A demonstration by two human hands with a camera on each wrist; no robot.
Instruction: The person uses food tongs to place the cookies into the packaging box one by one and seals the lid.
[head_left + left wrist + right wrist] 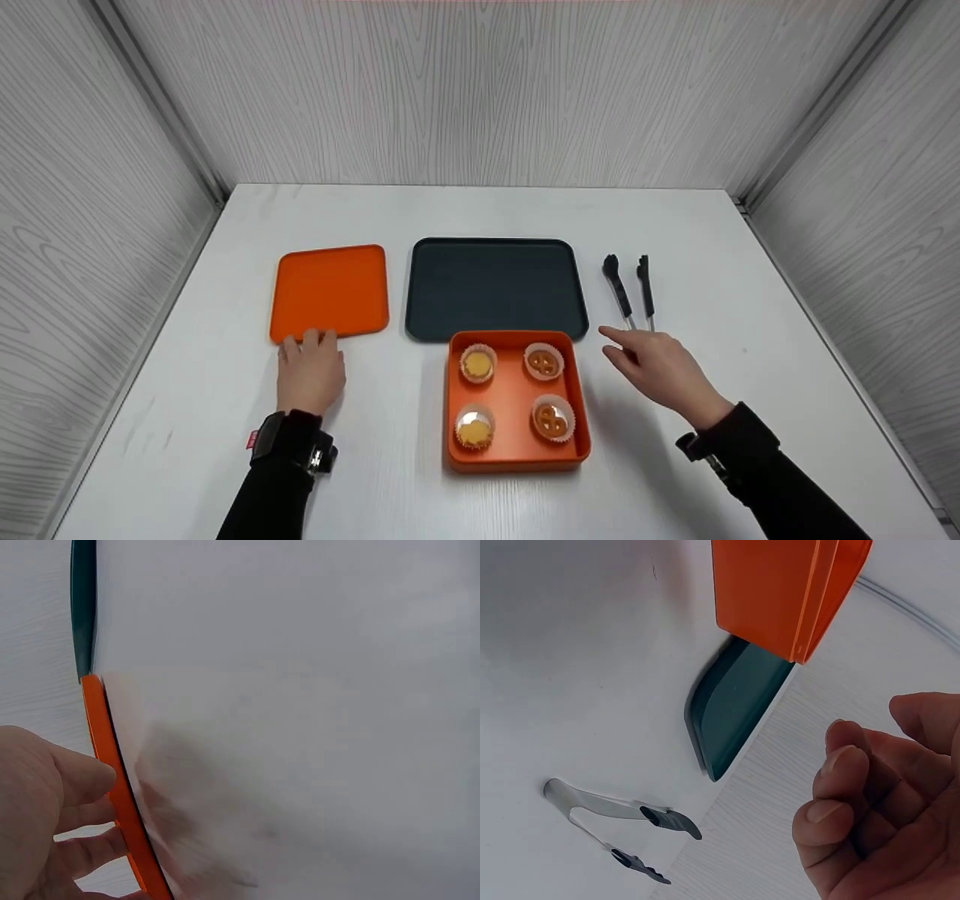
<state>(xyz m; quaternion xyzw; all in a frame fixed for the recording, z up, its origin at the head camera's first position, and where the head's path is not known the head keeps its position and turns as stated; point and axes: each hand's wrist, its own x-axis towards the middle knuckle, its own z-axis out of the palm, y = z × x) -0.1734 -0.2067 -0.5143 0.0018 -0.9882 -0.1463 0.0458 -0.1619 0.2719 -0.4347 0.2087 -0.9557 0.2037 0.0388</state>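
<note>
A flat orange square lid [330, 289] lies at the left of the table. My left hand [310, 377] is at its near edge, fingertips over the rim. In the left wrist view the thumb [88, 778] overlaps that edge. My right hand [664, 371] hovers above the table, fingers loosely bent and nothing in them. Just beyond it are metal tongs with black tips [616, 281], their bend hidden by the hand in the head view. Between the hands stands an orange box [517, 450] holding several small cakes in paper cups, some with yellow tops [478, 365], some brown [553, 422].
A dark green tray [495, 289] lies behind the box, its near edge close to the box's back wall. Pale wood-grain panels [480, 97] enclose the white table [390, 480] at the back and both sides.
</note>
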